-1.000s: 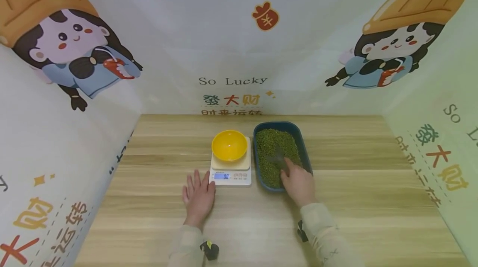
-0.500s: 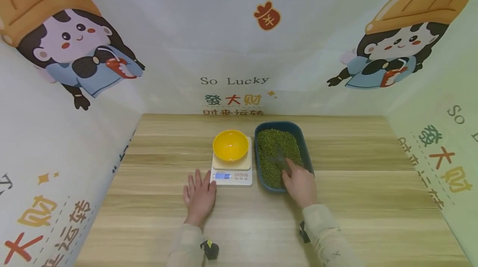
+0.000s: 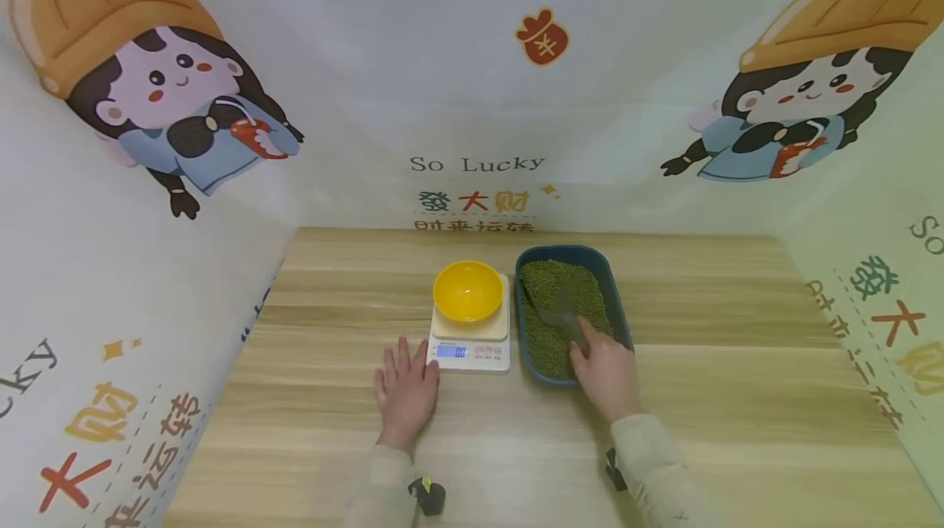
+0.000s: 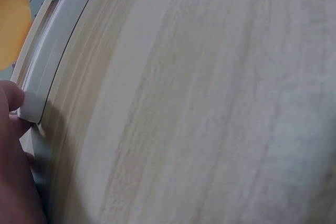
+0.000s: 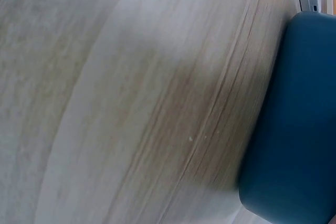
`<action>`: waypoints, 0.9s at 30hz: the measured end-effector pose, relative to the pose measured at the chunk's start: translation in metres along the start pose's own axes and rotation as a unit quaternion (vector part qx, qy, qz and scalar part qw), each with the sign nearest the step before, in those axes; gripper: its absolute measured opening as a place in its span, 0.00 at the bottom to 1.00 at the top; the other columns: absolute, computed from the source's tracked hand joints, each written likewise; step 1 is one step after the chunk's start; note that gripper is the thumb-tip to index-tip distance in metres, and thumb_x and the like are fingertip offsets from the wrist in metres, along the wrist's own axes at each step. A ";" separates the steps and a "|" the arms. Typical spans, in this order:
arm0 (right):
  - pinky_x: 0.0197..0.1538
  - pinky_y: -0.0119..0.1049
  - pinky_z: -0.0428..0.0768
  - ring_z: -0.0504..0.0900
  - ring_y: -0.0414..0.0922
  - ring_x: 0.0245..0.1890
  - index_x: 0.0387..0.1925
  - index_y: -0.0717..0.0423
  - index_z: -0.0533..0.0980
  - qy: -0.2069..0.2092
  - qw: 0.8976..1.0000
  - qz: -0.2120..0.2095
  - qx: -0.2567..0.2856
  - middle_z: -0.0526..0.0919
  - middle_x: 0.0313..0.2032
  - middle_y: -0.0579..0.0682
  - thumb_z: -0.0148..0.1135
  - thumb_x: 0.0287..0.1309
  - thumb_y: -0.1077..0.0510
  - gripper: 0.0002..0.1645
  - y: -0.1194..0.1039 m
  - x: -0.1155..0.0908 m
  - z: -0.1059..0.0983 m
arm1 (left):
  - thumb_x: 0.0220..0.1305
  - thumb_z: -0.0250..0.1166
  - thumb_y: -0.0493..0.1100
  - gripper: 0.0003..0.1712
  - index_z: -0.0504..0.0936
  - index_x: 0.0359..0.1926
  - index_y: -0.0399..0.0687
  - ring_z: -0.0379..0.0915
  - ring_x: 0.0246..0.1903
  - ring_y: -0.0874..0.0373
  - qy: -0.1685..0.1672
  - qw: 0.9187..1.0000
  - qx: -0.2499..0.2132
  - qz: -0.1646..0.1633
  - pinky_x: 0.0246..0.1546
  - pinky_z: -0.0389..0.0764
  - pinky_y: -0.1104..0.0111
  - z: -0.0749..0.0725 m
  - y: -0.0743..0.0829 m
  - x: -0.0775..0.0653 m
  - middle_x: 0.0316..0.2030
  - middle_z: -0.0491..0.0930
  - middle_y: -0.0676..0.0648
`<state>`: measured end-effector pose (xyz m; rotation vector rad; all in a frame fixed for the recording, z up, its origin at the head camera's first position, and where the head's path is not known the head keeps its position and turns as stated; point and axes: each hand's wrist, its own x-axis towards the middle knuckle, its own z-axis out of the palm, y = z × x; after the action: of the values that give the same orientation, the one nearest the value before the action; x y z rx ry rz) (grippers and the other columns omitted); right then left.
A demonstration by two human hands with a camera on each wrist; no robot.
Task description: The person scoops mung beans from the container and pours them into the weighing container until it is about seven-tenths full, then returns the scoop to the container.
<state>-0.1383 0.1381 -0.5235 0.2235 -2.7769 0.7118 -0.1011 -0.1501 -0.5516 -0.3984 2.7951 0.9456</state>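
Note:
In the head view, my right hand (image 3: 609,372) grips the handle of a dark grey scoop (image 3: 566,318) over the near right corner of a blue tub (image 3: 616,298). The scoop's head is among small green beans (image 3: 551,354) by the tub's left wall, partly covered by them. My left hand (image 3: 408,398) lies with fingers spread, its thumb and index finger at the near left corner of a white kitchen scale (image 3: 487,354). A yellow bowl (image 3: 468,292) stands on the scale's platform, and the display reads 0.0. The left wrist view shows the thumb against the scale's corner.
The tub stands on the wooden table (image 3: 708,348) close to the right of the scale. Printed cloth walls (image 3: 369,85) enclose the back and both sides. A dark wrist device (image 3: 428,497) sits at each cuff.
The scoop's head has moved leftward through the beans, to the tub's left wall. The left hand keeps its place at the scale. The whole head view has shifted slightly.

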 end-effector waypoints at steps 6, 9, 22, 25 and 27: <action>0.14 0.36 0.65 0.64 0.41 0.12 0.57 0.65 0.73 -0.005 1.000 0.012 -0.002 0.73 0.14 0.49 0.60 0.56 0.57 0.28 -0.001 -0.003 -0.006 | 0.74 0.36 0.55 0.31 0.54 0.73 0.51 0.17 0.70 0.43 0.004 1.000 -0.001 0.002 0.66 0.25 0.43 0.003 0.003 -0.001 0.74 0.33 0.42; 0.15 0.38 0.68 0.66 0.42 0.12 0.58 0.65 0.73 -0.007 1.000 0.015 0.001 0.75 0.16 0.51 0.60 0.56 0.57 0.28 -0.002 -0.003 -0.006 | 0.74 0.35 0.55 0.31 0.53 0.73 0.52 0.16 0.70 0.44 0.004 1.000 0.002 -0.002 0.66 0.24 0.43 0.003 0.002 -0.001 0.74 0.32 0.42; 0.25 0.50 0.79 0.77 0.52 0.20 0.58 0.65 0.72 0.028 0.999 0.019 0.015 0.84 0.31 0.65 0.59 0.57 0.55 0.28 0.001 -0.007 -0.006 | 0.74 0.37 0.55 0.31 0.56 0.72 0.51 0.19 0.70 0.43 0.014 1.000 0.004 0.005 0.66 0.26 0.43 0.004 0.005 -0.002 0.74 0.35 0.43; 0.28 0.52 0.80 0.79 0.54 0.23 0.57 0.65 0.73 0.036 0.999 0.014 0.018 0.84 0.31 0.65 0.60 0.57 0.56 0.28 -0.002 -0.007 -0.004 | 0.74 0.36 0.55 0.31 0.55 0.72 0.51 0.19 0.70 0.43 0.015 1.000 0.002 0.005 0.66 0.27 0.43 0.001 0.003 -0.004 0.74 0.35 0.42; 0.27 0.53 0.80 0.80 0.55 0.24 0.57 0.65 0.73 0.043 0.999 0.009 0.019 0.84 0.30 0.64 0.60 0.56 0.56 0.28 -0.003 -0.006 -0.002 | 0.74 0.36 0.55 0.31 0.55 0.73 0.51 0.19 0.70 0.43 0.017 1.000 0.000 0.005 0.66 0.27 0.43 -0.001 0.002 -0.004 0.74 0.35 0.42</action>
<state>-0.1316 0.1370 -0.5217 0.1706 -2.6901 0.7612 -0.0977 -0.1483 -0.5490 -0.4049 2.8298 0.9488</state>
